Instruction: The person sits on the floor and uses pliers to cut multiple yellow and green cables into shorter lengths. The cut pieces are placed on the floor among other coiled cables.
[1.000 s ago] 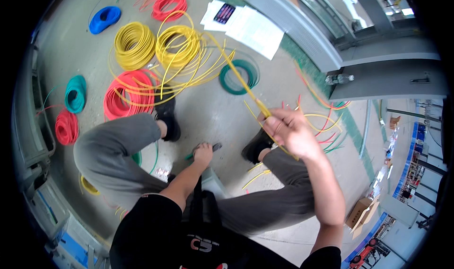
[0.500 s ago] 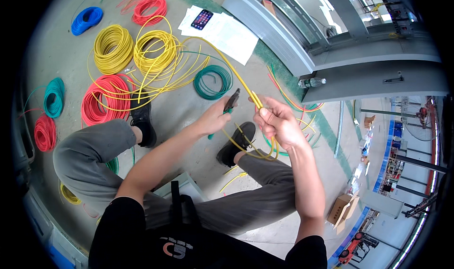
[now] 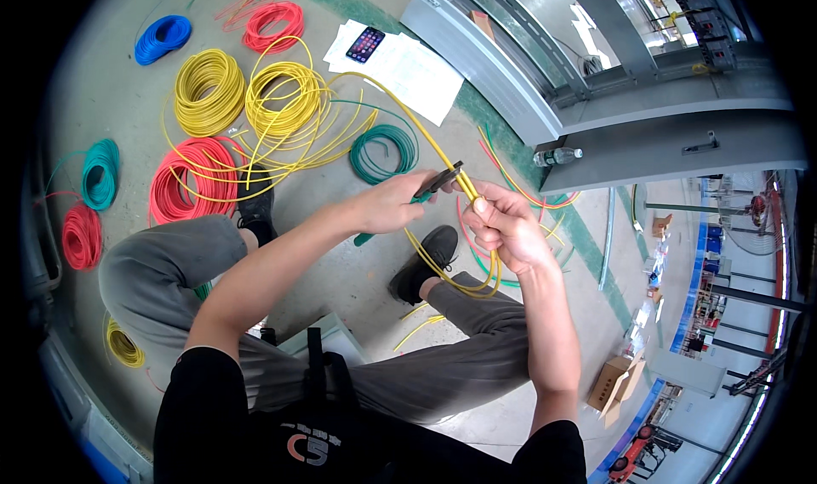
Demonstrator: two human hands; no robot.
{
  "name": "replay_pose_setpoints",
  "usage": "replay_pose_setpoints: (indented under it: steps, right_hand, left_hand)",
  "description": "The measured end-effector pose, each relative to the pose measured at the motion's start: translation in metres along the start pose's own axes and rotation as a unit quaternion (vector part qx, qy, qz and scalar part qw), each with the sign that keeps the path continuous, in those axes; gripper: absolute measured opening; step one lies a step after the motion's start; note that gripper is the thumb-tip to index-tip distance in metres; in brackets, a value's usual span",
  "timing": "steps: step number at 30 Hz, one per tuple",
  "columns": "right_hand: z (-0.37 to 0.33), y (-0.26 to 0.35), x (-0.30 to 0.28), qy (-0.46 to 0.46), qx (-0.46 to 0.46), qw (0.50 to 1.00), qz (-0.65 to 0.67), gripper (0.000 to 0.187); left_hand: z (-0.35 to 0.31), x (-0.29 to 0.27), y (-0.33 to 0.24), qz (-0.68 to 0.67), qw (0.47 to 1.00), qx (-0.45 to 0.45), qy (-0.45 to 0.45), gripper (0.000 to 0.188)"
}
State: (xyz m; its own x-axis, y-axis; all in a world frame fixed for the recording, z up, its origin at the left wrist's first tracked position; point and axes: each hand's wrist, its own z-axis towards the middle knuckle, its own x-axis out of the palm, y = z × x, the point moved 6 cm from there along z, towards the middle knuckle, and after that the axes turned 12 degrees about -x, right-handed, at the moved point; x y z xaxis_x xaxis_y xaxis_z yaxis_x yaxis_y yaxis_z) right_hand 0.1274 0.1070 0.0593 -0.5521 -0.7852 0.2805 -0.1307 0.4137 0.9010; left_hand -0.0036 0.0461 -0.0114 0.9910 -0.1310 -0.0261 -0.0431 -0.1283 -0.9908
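My left hand (image 3: 393,204) is wrapped around green-handled cutting pliers (image 3: 442,178), whose dark jaws sit at the yellow wires just above my other hand. Between thumb and fingers, my right hand (image 3: 508,227) pinches a few strands of yellow wire (image 3: 436,147) side by side. One strand runs up and left to a loose yellow coil (image 3: 285,99) on the floor. Below the right hand the wire hangs in a loop over my trouser leg. Whether the jaws are closed on a strand is too small to tell.
Around the floor lie a green coil (image 3: 383,154), red coils (image 3: 191,182), another yellow coil (image 3: 208,92) and a blue coil (image 3: 162,40). A phone (image 3: 365,45) rests on paper sheets (image 3: 417,75). At right, a grey metal cabinet (image 3: 672,139) has a plastic bottle (image 3: 557,156) on it.
My left hand has moved right with the pliers, bringing their jaws to the yellow wires. The right hand keeps its pinch almost in place.
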Motion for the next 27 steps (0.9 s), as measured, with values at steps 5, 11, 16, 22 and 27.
replay_pose_setpoints:
  steps: [5, 11, 16, 22, 27]
  right_hand:
    - [0.001, -0.002, 0.007, -0.019, 0.003, 0.998, -0.053, 0.032]
    - [-0.009, 0.010, 0.002, -0.017, -0.027, 0.988, -0.152, 0.021]
    - [-0.010, 0.018, 0.012, -0.046, -0.063, 0.989, -0.122, 0.023]
    - [-0.020, 0.046, 0.000, -0.059, -0.147, 0.986, -0.058, 0.024]
    - [-0.027, 0.071, 0.008, -0.001, -0.235, 0.970, 0.058, 0.028]
  left_hand:
    - [-0.001, 0.003, 0.030, -0.070, 0.996, -0.045, -0.040, 0.021]
    - [-0.026, 0.011, 0.003, 0.006, 0.987, -0.103, -0.125, 0.040]
    - [-0.059, 0.016, 0.102, 0.039, 0.926, -0.220, -0.304, 0.040]
    - [-0.115, 0.059, 0.227, 0.326, 0.862, -0.367, -0.127, 0.056]
    - [-0.073, 0.091, 0.077, 0.384, 0.887, 0.025, -0.254, 0.061]
